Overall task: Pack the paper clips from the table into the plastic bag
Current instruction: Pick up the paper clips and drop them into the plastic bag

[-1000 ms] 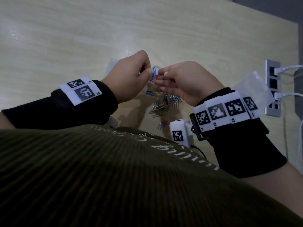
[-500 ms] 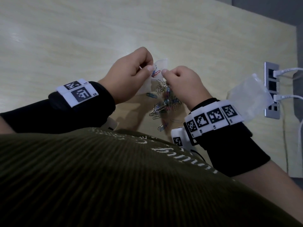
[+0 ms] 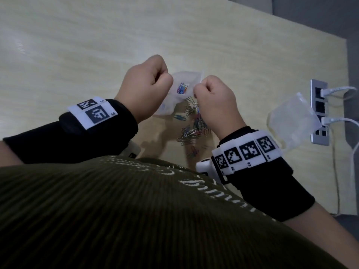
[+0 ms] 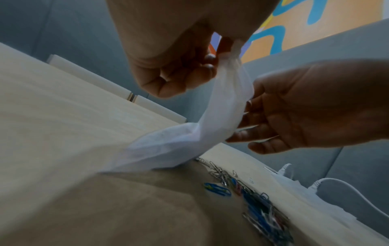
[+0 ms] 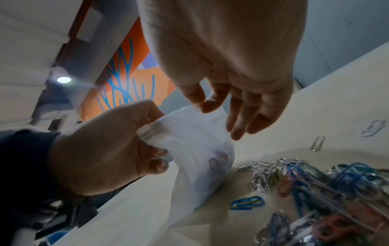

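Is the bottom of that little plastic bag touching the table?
Touching. In the left wrist view the plastic bag runs down from the left hand and its lower end lies on the table.

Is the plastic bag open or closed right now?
Open. The left hand and right hand pinch opposite edges of the plastic bag, spreading its mouth; coloured paper clips show inside.

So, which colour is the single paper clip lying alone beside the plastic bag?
Blue paper clip, next to the plastic bag; clearest in the right wrist view.

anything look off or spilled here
Nothing damaged. Most paper clips lie in a loose pile on the table; one silver clip lies apart from it. Both hands hold the plastic bag open.
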A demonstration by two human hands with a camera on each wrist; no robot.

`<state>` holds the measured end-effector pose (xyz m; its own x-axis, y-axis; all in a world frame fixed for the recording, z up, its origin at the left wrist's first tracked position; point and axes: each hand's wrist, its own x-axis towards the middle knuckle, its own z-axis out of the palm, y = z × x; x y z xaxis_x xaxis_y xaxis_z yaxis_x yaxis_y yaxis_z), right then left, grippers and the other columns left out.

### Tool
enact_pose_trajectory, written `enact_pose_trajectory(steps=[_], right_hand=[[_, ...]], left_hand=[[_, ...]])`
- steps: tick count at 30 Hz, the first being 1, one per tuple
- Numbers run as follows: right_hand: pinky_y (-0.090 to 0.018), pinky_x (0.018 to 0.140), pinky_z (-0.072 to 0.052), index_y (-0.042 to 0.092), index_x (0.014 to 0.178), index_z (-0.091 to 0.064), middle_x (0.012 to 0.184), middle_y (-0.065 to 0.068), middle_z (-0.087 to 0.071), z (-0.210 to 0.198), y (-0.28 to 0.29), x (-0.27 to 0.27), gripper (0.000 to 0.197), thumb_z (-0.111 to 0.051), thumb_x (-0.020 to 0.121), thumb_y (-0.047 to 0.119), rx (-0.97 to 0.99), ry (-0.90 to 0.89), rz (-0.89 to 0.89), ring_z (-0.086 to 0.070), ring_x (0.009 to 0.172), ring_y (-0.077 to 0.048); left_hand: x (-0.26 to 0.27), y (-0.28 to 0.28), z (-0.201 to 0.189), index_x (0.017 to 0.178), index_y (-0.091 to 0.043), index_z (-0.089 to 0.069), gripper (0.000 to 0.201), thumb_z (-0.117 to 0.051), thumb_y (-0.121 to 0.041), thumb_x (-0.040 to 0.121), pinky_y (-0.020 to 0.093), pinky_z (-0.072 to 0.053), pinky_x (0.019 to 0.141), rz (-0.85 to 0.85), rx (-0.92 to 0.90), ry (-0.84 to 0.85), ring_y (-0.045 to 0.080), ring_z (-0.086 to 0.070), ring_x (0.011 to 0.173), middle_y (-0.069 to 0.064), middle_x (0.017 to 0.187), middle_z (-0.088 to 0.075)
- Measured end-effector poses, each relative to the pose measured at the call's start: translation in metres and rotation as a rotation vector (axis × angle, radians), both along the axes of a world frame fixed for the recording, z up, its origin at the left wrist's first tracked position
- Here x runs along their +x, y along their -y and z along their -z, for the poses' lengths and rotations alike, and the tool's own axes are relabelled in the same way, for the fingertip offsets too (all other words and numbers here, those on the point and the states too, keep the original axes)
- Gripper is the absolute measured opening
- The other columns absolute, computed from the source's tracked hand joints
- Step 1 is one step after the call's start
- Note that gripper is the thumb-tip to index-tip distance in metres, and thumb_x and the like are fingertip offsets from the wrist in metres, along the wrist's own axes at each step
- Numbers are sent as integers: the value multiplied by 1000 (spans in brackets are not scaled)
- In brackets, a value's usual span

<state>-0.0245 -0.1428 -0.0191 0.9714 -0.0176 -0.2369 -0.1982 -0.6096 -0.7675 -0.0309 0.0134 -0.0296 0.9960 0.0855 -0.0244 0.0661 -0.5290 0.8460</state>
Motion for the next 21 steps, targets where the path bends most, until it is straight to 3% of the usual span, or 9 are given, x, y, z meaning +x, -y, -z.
enact_pose_trajectory(steps=[2, 5, 8, 11, 14, 16, 19, 21], right_hand=[[-30, 57, -35, 8, 75, -47, 66, 0, -44, 1, 1, 1, 16, -46, 87, 17, 62, -75, -16, -40, 61, -15], [-42, 65, -45, 1, 78, -48, 74, -6, -49, 2, 2, 1, 21, -48, 85, 21, 205, -122, -33, -46, 69, -17], [-51, 77, -52, 11, 71, -54, 76, -8, -55, 5, 2, 5, 20, -51, 81, 28, 312, -140, 36, -55, 72, -21], [-46, 83, -53, 21, 72, -61, 86, -6, -68, 12, 8, 10, 28, -48, 90, 39, 186, -120, 80, -66, 89, -25], [-37, 84, -50, 8, 93, -64, 99, -8, -68, 24, 20, 13, 30, -44, 96, 30, -147, -23, -21, -61, 91, -22], [-31, 88, -45, 10, 107, -62, 113, -7, -62, 37, 25, 14, 26, -47, 95, 27, -336, 6, -143, -56, 99, -19], [-37, 106, -36, 11, 125, -50, 137, -11, -48, 61, 26, 14, 43, -51, 92, 37, -467, -19, -313, -43, 128, -26], [-42, 111, -33, 14, 132, -43, 143, -8, -43, 69, 23, 11, 60, -54, 85, 51, -491, 9, -413, -36, 134, -27]], left_hand=[[-1, -1, 1, 76, -14, -49, 11, -43, -22, 80, 23, -30, 53, 26, 10, -14, 12, -36, 59, -4, 60, -45], [-5, 0, -5, 77, -15, -46, 8, -45, -17, 85, 21, -30, 54, 4, -23, 107, 10, -36, 57, -7, 60, -42], [-5, 4, -11, 77, -18, -45, 8, -46, -15, 85, 18, -29, 55, 24, -25, 202, 3, -38, 55, -9, 58, -41], [0, 3, -3, 76, -17, -46, 7, -46, -18, 83, 19, -29, 53, 42, 20, 88, 8, -37, 54, -6, 58, -42], [3, -2, 6, 76, -15, -49, 8, -49, -18, 84, 17, -30, 52, 21, 32, -14, 9, -38, 55, -5, 59, -44], [4, -3, 10, 74, -17, -49, 11, -51, -18, 85, 14, -32, 51, 26, 37, -47, 4, -42, 53, -6, 59, -45], [5, -3, 13, 68, -22, -47, 19, -55, -21, 85, 18, -38, 54, 64, 6, -107, 0, -47, 47, -6, 58, -51], [5, -3, 14, 69, -20, -51, 17, -57, -21, 85, 24, -42, 58, 82, 1, -131, 1, -49, 47, -6, 58, -55]])
